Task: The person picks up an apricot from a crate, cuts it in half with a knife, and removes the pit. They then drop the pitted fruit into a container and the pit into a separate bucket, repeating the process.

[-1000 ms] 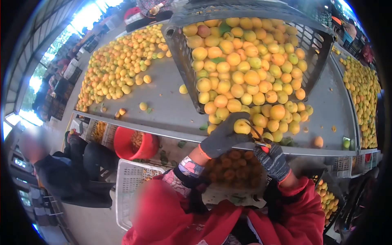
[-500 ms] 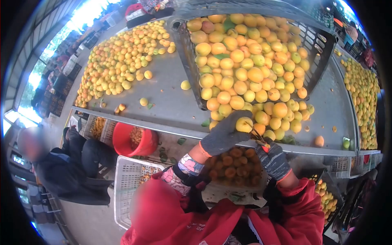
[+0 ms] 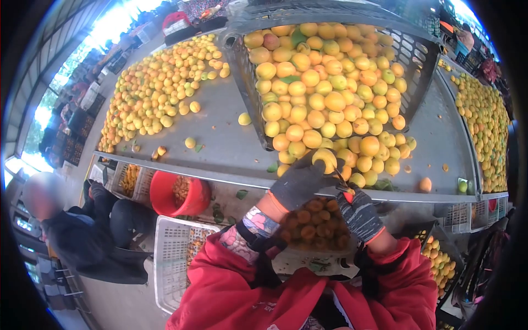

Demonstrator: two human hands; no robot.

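My left hand (image 3: 301, 180), in a dark grey glove, holds a yellow-orange apricot (image 3: 324, 160) over the table's front edge. My right hand (image 3: 358, 213), in a striped grey glove, is closed round a small cutting tool with a red-orange part (image 3: 348, 196). The tool's thin dark tip points up at the apricot, beside its lower right side. Right behind my hands, a heap of apricots (image 3: 335, 100) spills out of a tipped black crate (image 3: 415, 66) onto the grey metal table (image 3: 220, 132).
More apricots (image 3: 159, 88) lie at the table's left. Below its edge are a red bucket (image 3: 195, 192), a white crate (image 3: 168, 264) and a crate of apricot pieces (image 3: 316, 225). A person in dark clothes (image 3: 93, 242) sits at the left. Another apricot pile (image 3: 484, 132) is at far right.
The apricot in my left hand is turned and now shows a curved dark line or gap. Both hands have shifted slightly, and the whole view has moved a little.
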